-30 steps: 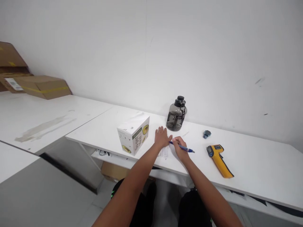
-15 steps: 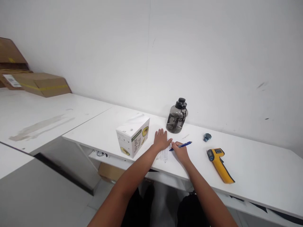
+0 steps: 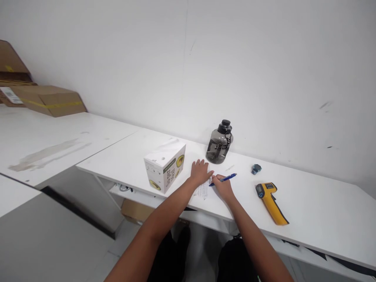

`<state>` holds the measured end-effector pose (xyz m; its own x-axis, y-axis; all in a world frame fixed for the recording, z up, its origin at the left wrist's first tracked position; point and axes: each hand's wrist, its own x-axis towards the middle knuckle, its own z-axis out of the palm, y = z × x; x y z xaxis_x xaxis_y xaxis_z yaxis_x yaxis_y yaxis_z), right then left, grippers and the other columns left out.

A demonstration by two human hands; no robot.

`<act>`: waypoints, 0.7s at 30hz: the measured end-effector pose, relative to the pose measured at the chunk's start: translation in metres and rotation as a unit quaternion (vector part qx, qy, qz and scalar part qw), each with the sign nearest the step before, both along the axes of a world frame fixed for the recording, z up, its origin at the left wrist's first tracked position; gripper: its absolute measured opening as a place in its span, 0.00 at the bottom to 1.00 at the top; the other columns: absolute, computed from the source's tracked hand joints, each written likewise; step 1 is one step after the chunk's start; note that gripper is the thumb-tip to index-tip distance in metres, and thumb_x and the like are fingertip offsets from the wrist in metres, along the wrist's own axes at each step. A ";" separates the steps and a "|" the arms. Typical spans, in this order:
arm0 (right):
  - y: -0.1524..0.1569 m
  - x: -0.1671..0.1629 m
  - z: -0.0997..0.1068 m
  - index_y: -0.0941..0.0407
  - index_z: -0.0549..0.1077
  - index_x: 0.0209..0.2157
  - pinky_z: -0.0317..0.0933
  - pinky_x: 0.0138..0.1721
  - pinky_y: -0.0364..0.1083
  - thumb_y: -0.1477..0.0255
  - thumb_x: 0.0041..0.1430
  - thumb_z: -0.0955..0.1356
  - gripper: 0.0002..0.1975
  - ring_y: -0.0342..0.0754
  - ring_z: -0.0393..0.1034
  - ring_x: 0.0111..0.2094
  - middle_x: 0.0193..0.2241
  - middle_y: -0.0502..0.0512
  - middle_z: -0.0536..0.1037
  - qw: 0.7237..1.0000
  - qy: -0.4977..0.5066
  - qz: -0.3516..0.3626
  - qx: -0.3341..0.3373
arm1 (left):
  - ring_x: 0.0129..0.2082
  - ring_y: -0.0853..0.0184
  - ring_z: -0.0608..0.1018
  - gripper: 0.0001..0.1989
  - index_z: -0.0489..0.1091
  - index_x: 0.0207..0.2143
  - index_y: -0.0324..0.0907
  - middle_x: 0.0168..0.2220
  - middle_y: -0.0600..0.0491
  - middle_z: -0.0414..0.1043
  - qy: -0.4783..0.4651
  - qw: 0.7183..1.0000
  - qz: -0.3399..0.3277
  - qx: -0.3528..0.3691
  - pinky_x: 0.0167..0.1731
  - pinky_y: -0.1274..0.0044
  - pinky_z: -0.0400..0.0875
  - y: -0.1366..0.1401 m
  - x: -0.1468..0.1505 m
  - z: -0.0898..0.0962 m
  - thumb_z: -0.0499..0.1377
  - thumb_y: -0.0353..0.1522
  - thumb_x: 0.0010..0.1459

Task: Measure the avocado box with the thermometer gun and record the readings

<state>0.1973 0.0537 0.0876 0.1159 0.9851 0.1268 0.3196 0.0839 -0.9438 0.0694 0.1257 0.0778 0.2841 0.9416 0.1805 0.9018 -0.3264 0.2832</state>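
A plain white wall fills the far side, marked by a thin vertical seam and, at right, dark scuffs. Against it runs a white desk with a shelf beneath. A seam parts it from a white table at left, which bears a brownish smear and, far left, cardboard boxes. The floor is grey; the light falls evenly.

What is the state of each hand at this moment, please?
Left hand: open, palm down with the fingers spread, on the paper; holding nothing visible.
Right hand: closed, holding the blue pen.
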 end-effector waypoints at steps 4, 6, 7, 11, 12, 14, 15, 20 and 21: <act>0.000 0.000 0.001 0.54 0.68 0.15 0.53 0.27 0.45 0.58 0.49 0.65 0.17 0.45 0.57 0.22 0.14 0.46 0.64 1.000 -0.002 -0.017 -0.004 | 0.59 0.54 0.68 0.20 0.72 0.49 0.43 0.56 0.45 0.70 -0.019 0.999 -0.010 0.027 0.58 0.62 0.58 -0.003 -0.001 0.005 0.55 0.45 0.61; 0.000 0.000 0.002 0.54 0.68 0.15 0.54 0.28 0.45 0.59 0.49 0.65 0.17 0.45 0.58 0.22 0.14 0.46 0.64 1.000 -0.001 -0.026 -0.001 | 0.53 0.56 0.72 0.17 0.73 0.45 0.43 0.51 0.47 0.74 -0.029 0.999 -0.011 0.035 0.53 0.64 0.62 -0.004 -0.001 0.009 0.54 0.43 0.62; -0.001 0.000 0.002 0.54 0.68 0.15 0.54 0.28 0.45 0.59 0.49 0.65 0.17 0.45 0.58 0.22 0.14 0.46 0.64 1.000 0.000 -0.026 0.002 | 0.51 0.57 0.73 0.16 0.74 0.43 0.42 0.48 0.47 0.75 -0.033 0.999 -0.011 0.037 0.50 0.65 0.63 -0.004 -0.001 0.010 0.53 0.42 0.63; -0.001 0.000 0.002 0.54 0.68 0.15 0.55 0.28 0.45 0.60 0.49 0.65 0.16 0.45 0.59 0.22 0.14 0.47 0.65 1.000 -0.007 -0.006 -0.001 | 0.46 0.58 0.75 0.18 0.75 0.37 0.41 0.42 0.48 0.77 -0.040 0.998 -0.008 0.040 0.44 0.67 0.65 -0.004 0.000 0.013 0.49 0.40 0.65; -0.001 0.001 0.002 0.54 0.68 0.15 0.55 0.29 0.45 0.60 0.49 0.65 0.16 0.45 0.59 0.23 0.14 0.47 0.65 1.000 -0.011 -0.004 -0.005 | 0.46 0.58 0.75 0.18 0.76 0.36 0.41 0.42 0.48 0.77 -0.040 0.998 -0.009 0.041 0.44 0.67 0.65 -0.004 0.001 0.013 0.49 0.40 0.66; -0.001 0.001 0.001 0.54 0.68 0.15 0.56 0.29 0.45 0.61 0.49 0.64 0.16 0.46 0.60 0.23 0.15 0.47 0.66 1.000 -0.017 -0.012 -0.009 | 0.45 0.58 0.75 0.18 0.76 0.36 0.41 0.42 0.48 0.77 -0.042 0.998 -0.008 0.045 0.43 0.67 0.64 -0.004 0.001 0.012 0.49 0.39 0.66; 0.000 0.001 0.001 0.54 0.68 0.15 0.56 0.30 0.45 0.60 0.49 0.64 0.16 0.46 0.61 0.24 0.16 0.48 0.67 1.000 -0.018 -0.018 -0.008 | 0.45 0.58 0.75 0.18 0.76 0.37 0.41 0.42 0.48 0.77 -0.044 0.998 -0.008 0.047 0.43 0.67 0.64 -0.004 0.001 0.012 0.49 0.39 0.66; 0.001 0.002 -0.002 0.54 0.69 0.16 0.57 0.31 0.45 0.59 0.50 0.64 0.16 0.47 0.62 0.25 0.17 0.48 0.68 1.000 -0.022 -0.009 0.003 | 0.45 0.60 0.75 0.17 0.76 0.37 0.42 0.41 0.49 0.77 -0.049 0.997 -0.013 0.054 0.43 0.69 0.64 -0.005 0.000 0.012 0.49 0.39 0.66; 0.001 0.002 -0.003 0.54 0.69 0.16 0.56 0.30 0.45 0.59 0.51 0.64 0.17 0.47 0.61 0.25 0.16 0.48 0.68 1.000 -0.021 -0.010 0.005 | 0.45 0.60 0.75 0.17 0.76 0.37 0.42 0.41 0.49 0.77 -0.050 0.997 -0.013 0.055 0.43 0.69 0.64 -0.005 0.000 0.013 0.49 0.39 0.66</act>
